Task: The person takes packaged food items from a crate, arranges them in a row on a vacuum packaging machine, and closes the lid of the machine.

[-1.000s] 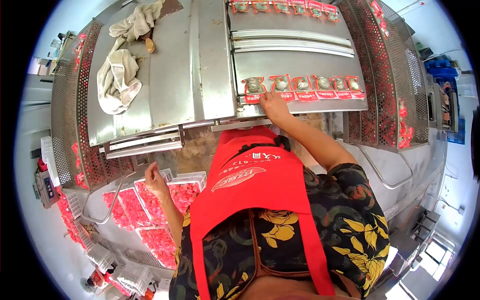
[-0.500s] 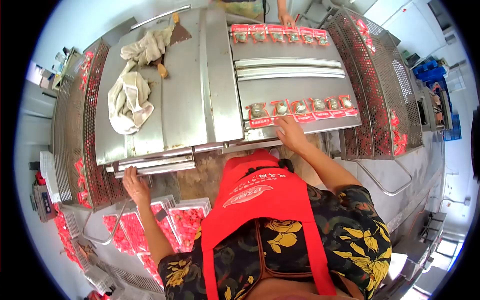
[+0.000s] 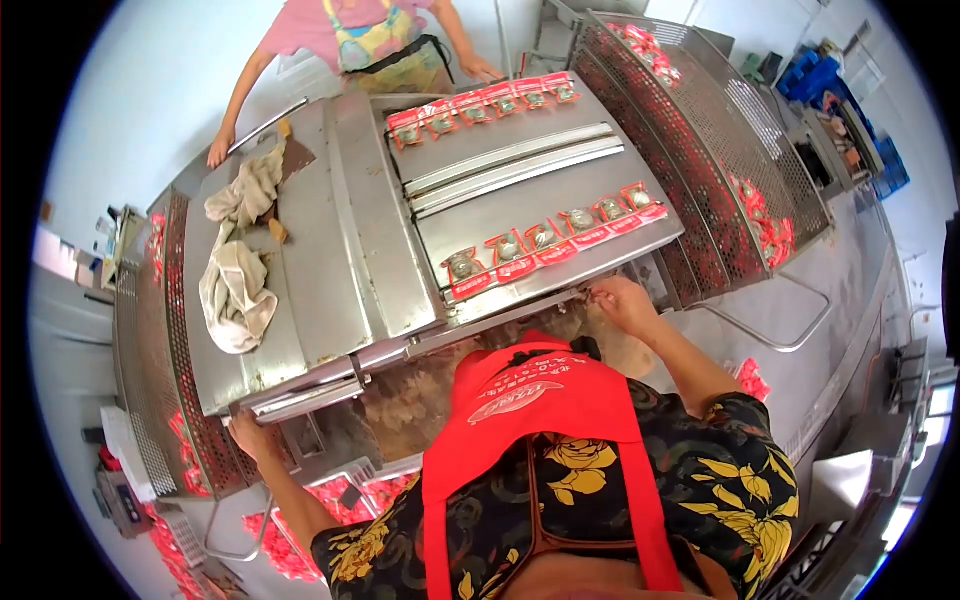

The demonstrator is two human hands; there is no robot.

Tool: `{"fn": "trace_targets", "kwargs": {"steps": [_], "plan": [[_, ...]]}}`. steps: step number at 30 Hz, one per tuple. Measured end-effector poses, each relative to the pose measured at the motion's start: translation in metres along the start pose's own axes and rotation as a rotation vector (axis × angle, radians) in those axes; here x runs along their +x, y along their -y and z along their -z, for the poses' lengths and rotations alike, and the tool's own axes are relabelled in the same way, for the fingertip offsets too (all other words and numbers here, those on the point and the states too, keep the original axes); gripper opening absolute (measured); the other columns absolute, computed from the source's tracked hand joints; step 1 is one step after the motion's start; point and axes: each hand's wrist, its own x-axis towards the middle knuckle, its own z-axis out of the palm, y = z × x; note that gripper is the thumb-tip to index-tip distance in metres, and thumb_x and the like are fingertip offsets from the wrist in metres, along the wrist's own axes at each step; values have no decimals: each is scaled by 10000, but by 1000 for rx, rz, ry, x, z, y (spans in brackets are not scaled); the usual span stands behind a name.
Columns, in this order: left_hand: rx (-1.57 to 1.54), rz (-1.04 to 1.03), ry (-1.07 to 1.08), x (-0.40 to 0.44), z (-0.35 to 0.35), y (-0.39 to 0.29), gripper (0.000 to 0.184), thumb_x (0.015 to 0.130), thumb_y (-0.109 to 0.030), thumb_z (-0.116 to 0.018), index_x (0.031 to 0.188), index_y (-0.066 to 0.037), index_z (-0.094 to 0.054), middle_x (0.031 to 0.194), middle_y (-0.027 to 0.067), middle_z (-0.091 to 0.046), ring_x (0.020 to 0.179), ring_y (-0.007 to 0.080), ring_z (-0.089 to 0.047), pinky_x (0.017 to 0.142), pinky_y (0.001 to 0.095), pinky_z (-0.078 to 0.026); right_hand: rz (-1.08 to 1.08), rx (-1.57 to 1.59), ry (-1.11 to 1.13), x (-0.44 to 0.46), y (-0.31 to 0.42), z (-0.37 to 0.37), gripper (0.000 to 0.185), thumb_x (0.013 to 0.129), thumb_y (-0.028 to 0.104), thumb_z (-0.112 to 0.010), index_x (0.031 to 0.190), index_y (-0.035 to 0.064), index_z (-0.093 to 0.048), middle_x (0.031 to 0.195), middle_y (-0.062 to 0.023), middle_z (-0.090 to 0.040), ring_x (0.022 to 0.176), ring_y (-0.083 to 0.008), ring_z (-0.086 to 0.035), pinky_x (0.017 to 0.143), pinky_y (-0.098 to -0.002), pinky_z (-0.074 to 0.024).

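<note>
My left hand (image 3: 250, 436) is closed at the left end of a metal bar (image 3: 312, 399) on the machine's near side. Below the near edge of the sealing bed, my right hand (image 3: 622, 303) has its fingers curled at the front rail (image 3: 500, 318); what they grip is too small to tell. A row of several red-edged packets (image 3: 543, 237) with round greenish items lies along the near side of the bed. Another such row (image 3: 480, 107) lies along the far side, with two metal strips (image 3: 515, 168) between the rows.
Two crumpled cloths (image 3: 238, 296) lie on the lid (image 3: 330, 220) at the left. Across the machine stands a co-worker (image 3: 385, 40), hands at its far side. Perforated metal bins (image 3: 650, 150) with red packets flank it. Filled crates (image 3: 340, 500) sit at the lower left.
My left hand has gone from free air to the bar's left end. My right hand has left the near packets and moved down to the front rail. The view has shifted, revealing the co-worker.
</note>
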Motion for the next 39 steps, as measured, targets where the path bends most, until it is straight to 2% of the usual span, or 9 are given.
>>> {"fn": "trace_targets", "kwargs": {"steps": [2,11,17,22,25,29,31,32,39], "plan": [[-110,6,-82,-1,16,-9,164,663,-54,-651,825,-68,-627,865,81,-620,880,333,-551,885,433,-433,6,60,-57,-9,-7,9,112,857,132,-643,928,54,-682,883,-134,-649,800,-316,-646,714,-389,-526],[-73,-12,-253,-16,100,-70,159,800,-121,-665,725,-27,-562,743,129,-554,801,354,-532,848,450,-438,76,88,-180,-25,-15,29,136,840,83,-662,972,57,-684,891,-129,-663,786,-303,-652,689,-374,-528],[-151,-61,-469,-64,180,-137,250,776,-124,-716,678,-30,-506,687,138,-510,732,357,-525,728,469,-437,629,141,-628,-35,89,72,297,766,6,-727,1057,41,-682,1005,-128,-691,866,-296,-661,752,-364,-526],[-198,-150,-589,-106,247,-187,290,778,-150,-741,632,-65,-504,654,135,-510,664,346,-527,659,469,-433,1037,257,-493,-75,169,94,310,767,70,-727,1070,47,-669,1065,-115,-660,953,-297,-648,818,-392,-523],[-229,-104,-557,-142,279,-218,180,637,-74,-733,643,-105,-556,664,98,-550,684,327,-558,684,449,-448,1182,300,-278,-102,209,102,443,780,116,-735,1198,38,-610,1251,-137,-571,1135,-325,-577,953,-425,-481],[-313,-145,-476,-192,301,-279,271,502,-27,-747,726,-136,-641,707,60,-599,720,288,-576,733,405,-468,1211,184,-156,-136,211,109,385,805,162,-719,1154,40,-612,1140,-143,-636,1085,-332,-622,899,-415,-520],[-337,-231,-351,-138,272,-342,281,493,-69,-748,750,-140,-662,737,59,-622,749,282,-589,801,421,-460,645,-342,297,-71,164,108,242,824,185,-669,1020,55,-613,983,-133,-679,936,-315,-674,759,-430,-545],[-356,-252,-348,-135,265,-369,253,515,-89,-735,757,-136,-678,733,65,-634,745,281,-593,806,416,-451,630,-324,233,-59,132,97,153,825,159,-618,937,54,-617,845,-138,-704,815,-315,-701,651,-446,-543],[-316,-457,61,-134,196,-467,167,643,-268,-754,620,-122,-675,639,99,-654,672,266,-649,836,413,-455,431,-369,355,-42,19,80,188,754,180,-677,898,63,-642,796,-168,-689,786,-362,-683,680,-482,-537]]}}
